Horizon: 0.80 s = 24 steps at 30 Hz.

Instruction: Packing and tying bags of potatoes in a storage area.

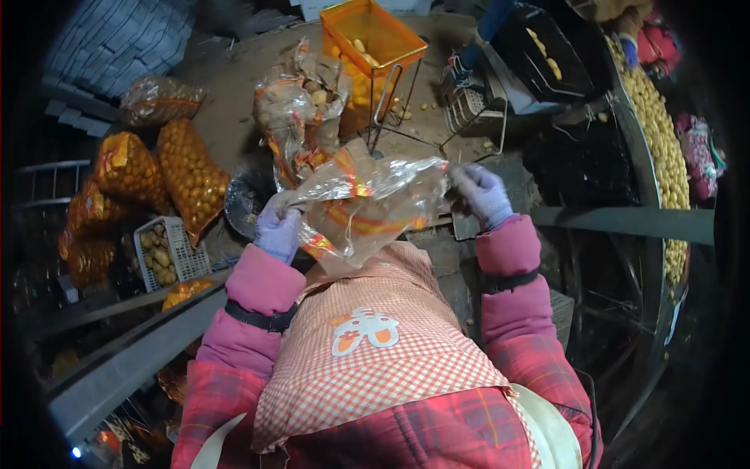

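A clear plastic bag (375, 205) with orange and yellow bands is stretched out between my hands, in front of my checked apron. My left hand (278, 227), in a lavender glove, has its fingers closed on the bag's left end. My right hand (482, 193), gloved alike, grips the opposite end near its top corner; its fingertips are a little blurred. The bag looks slack and crumpled, with no potatoes visible in it. Just beyond it stands a similar clear bag (293, 105) with potatoes showing at its top.
Beyond is an orange mesh bag (375, 47) of potatoes on a metal frame. Filled orange net bags (190, 172) and a white crate (173, 254) of potatoes stand left. At right, a metal rail (625, 222) crosses before a potato-covered conveyor (660, 141), where another person's gloved hand (629, 51) shows.
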Motion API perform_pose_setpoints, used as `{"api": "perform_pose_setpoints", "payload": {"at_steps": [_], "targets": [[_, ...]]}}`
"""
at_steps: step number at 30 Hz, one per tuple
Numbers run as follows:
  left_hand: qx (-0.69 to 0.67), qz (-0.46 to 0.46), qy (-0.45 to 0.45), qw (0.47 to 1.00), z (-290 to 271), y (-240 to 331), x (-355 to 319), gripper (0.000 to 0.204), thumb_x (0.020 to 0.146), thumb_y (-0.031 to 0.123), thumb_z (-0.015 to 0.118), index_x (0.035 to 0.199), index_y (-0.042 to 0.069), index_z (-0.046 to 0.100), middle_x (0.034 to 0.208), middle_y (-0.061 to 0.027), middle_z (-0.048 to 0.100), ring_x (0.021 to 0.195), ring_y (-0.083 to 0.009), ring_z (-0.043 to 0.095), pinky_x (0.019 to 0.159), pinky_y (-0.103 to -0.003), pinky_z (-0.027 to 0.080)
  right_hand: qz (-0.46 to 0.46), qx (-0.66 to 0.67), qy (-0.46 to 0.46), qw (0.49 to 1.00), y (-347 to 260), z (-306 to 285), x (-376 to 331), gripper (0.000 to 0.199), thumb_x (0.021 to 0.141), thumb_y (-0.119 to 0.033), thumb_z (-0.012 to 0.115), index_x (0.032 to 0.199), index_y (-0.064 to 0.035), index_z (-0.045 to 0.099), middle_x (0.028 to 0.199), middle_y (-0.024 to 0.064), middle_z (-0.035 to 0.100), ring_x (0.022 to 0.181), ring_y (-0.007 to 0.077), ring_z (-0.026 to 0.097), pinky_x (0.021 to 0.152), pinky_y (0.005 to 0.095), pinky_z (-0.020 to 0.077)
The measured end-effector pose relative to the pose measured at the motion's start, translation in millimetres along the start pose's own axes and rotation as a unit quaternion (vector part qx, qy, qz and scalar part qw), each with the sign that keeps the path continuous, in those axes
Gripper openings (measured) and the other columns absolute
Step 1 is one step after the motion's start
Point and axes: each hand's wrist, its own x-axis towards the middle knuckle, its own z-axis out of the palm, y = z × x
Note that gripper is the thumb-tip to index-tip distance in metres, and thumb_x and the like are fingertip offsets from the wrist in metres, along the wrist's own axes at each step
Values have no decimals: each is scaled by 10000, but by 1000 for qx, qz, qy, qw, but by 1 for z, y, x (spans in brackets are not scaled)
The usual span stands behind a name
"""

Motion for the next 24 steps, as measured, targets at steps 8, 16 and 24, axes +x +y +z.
{"api": "perform_pose_setpoints", "payload": {"at_steps": [8, 16, 24], "targets": [[-91, -56, -50, 993, 13, 15, -43, 333, 790, -25, 577, 1117, -14, 518, 1035, -91, 585, 904, -149, 585, 804, -275, 489, -360, -582, -127, 718, -59, 160, 20, 613, 695, -325, 681, 1241, -143, 472, 1135, 161, 554, 1082, 325, 510, 874, 435, 406], [615, -163, 168, 753, -116, -9, -64, 744, 641, 467, 735, 1241, 165, 413, 981, -203, 619, 926, -374, 603, 817, -512, 442, -309, -702, -266, 584, -62, 243, 61, 208, 840, -213, 471, 953, -129, 625, 860, 138, 656, 827, 294, 642, 672, 414, 481], [356, -374, 42, 855, -166, -21, -84, 681, 694, 466, 686, 1225, 81, 501, 1204, -233, 532, 1111, -353, 522, 941, -406, 410, -232, -798, -251, 496, -97, 313, 114, 330, 858, -193, 471, 1169, -193, 583, 1152, 83, 608, 1066, 262, 579, 881, 408, 465]]}}
